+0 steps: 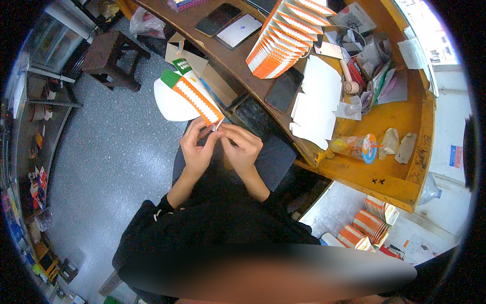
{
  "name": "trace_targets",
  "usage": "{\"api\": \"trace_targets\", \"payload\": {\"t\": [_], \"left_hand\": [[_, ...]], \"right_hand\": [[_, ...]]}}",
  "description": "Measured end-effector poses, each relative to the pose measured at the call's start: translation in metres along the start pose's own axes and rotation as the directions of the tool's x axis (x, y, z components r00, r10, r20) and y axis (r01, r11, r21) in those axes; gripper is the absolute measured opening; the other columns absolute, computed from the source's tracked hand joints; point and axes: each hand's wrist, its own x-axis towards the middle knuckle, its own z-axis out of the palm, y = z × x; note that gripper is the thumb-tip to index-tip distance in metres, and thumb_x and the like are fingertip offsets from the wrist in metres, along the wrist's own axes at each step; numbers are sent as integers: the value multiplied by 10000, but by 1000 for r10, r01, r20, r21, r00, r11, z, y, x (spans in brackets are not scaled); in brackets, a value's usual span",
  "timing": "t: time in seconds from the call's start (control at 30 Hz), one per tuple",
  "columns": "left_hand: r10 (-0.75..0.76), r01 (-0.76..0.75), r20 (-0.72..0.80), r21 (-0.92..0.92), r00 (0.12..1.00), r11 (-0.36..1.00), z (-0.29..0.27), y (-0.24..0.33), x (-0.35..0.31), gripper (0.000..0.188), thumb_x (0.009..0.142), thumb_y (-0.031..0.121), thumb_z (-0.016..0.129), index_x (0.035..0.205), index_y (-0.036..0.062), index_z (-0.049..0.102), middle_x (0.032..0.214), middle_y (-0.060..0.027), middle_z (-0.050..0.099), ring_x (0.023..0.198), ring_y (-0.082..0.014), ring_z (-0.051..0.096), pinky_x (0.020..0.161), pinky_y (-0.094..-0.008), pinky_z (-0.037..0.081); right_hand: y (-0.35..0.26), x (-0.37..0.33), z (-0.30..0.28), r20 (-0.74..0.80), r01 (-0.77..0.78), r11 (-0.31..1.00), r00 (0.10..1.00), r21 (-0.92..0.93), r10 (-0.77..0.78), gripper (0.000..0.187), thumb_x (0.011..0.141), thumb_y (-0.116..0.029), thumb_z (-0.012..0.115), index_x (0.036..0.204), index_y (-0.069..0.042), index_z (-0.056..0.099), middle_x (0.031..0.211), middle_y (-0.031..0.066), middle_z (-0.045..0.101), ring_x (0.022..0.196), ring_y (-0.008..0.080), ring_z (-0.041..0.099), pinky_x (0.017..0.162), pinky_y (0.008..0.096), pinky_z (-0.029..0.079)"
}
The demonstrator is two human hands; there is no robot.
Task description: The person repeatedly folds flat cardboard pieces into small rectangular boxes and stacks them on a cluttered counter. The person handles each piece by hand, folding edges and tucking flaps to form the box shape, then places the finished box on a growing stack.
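A thin card carton (196, 102), orange with a white wavy band and a green end, slants up and away from my fingers over my lap. My left hand (196, 148) pinches its near corner between thumb and fingers. My right hand (241, 147) closes on the same corner from the other side, both sets of fingertips almost touching. Behind the carton is a rounded white card panel (172, 96); whether it belongs to the same piece, I cannot tell. What the fingertips do at the fold is partly hidden.
Nested orange-and-white cartons (276, 48) stand on the brown desk (202, 12) ahead. Phones lie nearby, one dark (284, 90). Torn white card (319, 104) and a drink cup (354, 147) are to the right. More cartons (370, 225) sit lower right. A brown stool (109, 55) is far left.
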Motion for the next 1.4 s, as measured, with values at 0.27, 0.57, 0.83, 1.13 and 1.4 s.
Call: {"api": "trace_targets", "payload": {"t": [0.27,0.57,0.83,1.13,1.4], "left_hand": [[220,-178,-75,367,973,913,-6,-1,8,115,866,-24,622,978,-40,645,935,-148,680,832,-235,680,730,-308,538],[13,-16,62,39,998,999,4,1,0,205,866,-9,639,1064,-51,614,948,-103,700,898,-156,671,792,-289,533],[-142,130,204,75,969,989,-14,-8,8,213,834,-15,657,1047,-17,648,917,-107,729,822,-174,710,769,-273,544],[249,-740,769,389,589,548,-43,-24,16,181,769,108,657,943,82,700,1057,-57,698,991,-204,670,933,-370,522],[-73,-532,729,560,681,635,-31,-23,8,472,795,342,704,1155,61,586,1044,-159,677,939,-327,665,811,-423,537]], "right_hand": [[1,4,-4,151,-431,821,902,375,404,270,766,25,757,1017,23,658,979,108,698,880,163,687,719,255,562],[15,1,-2,-41,-225,952,970,206,238,216,711,8,791,902,10,691,917,119,706,841,187,695,676,279,586],[22,2,-14,204,-505,802,863,320,462,140,888,-99,647,953,11,704,947,132,714,847,178,693,676,266,550],[74,47,-58,520,-868,457,485,193,703,490,927,-422,544,1091,30,633,918,134,692,740,191,688,551,269,547],[77,23,-20,546,-573,723,489,-386,680,312,949,-232,558,973,72,628,787,165,688,701,251,704,595,365,546]]}}
